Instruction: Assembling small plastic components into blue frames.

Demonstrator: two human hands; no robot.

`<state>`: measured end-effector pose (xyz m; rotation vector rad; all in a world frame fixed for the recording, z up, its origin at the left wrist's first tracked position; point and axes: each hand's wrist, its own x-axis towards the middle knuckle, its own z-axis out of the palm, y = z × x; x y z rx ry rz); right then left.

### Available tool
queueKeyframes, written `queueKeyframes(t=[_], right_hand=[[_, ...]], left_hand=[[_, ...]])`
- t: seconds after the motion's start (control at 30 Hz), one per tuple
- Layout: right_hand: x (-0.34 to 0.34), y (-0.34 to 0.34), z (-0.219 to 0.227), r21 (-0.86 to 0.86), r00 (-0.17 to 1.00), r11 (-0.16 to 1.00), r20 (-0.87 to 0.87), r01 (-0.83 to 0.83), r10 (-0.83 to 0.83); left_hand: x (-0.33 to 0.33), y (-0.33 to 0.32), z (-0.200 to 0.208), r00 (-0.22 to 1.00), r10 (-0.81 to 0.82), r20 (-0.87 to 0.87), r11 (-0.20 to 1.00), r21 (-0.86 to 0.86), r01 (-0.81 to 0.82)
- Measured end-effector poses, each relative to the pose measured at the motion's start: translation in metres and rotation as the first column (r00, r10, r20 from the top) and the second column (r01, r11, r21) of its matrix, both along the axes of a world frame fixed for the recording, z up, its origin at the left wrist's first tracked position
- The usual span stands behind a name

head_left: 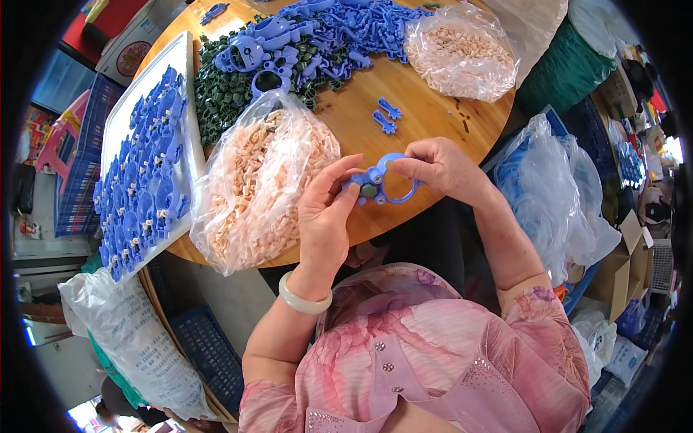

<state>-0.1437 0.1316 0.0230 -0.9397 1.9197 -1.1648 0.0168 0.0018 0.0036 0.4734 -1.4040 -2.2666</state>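
Observation:
Between my hands, over the near edge of the round wooden table (375,83), is a blue plastic part with a ring (395,196). A dark green piece (369,190) sits in its narrower end. My left hand (328,206) pinches that narrower end between thumb and fingers. On the other side, my right hand (444,169) grips the ring's upper rim with thumb and forefinger. Two small blue plastic pieces (386,119) lie on the wood beyond my hands. Left of my left hand rests an open clear bag of small peach-coloured pieces (271,187).
Blue plastic parts (346,29) are heaped at the back beside a pile of dark green pieces (216,94). A white tray (184,137) at left carries rows of blue assemblies. Another bag of peach pieces (462,54) sits at back right. Clear plastic bags (538,187) fill a blue crate beside the table.

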Motion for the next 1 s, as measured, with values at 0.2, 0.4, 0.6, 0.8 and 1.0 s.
queueKeyframes(t=[0.2, 0.4, 0.6, 0.8, 1.0], right_hand=[[-0.005, 0.000, 0.005, 0.035, 0.997, 0.997, -0.013, -0.074, 0.074], [-0.019, -0.011, 0.007, -0.115, 0.981, 0.988, -0.148, 0.106, -0.123], [-0.028, -0.038, -0.008, -0.122, 0.648, 0.989, -0.761, -0.089, -0.036], [-0.041, -0.033, -0.017, -0.130, 0.583, 0.976, -0.812, -0.173, -0.005], [-0.045, -0.013, -0.017, -0.240, 0.975, 0.970, -0.222, -0.034, -0.021]], left_hand=[[-0.003, -0.001, -0.004, 0.999, 0.022, 0.024, 0.999, 0.034, -0.023], [-0.004, 0.000, -0.002, 0.998, 0.035, 0.050, 0.997, 0.070, -0.039], [-0.004, -0.001, -0.005, 0.998, 0.046, 0.051, 0.995, 0.084, -0.050], [-0.006, -0.004, -0.004, 0.997, 0.032, 0.071, 0.994, 0.099, -0.039], [-0.005, -0.005, -0.002, 0.998, 0.017, 0.064, 0.993, 0.115, -0.025]])
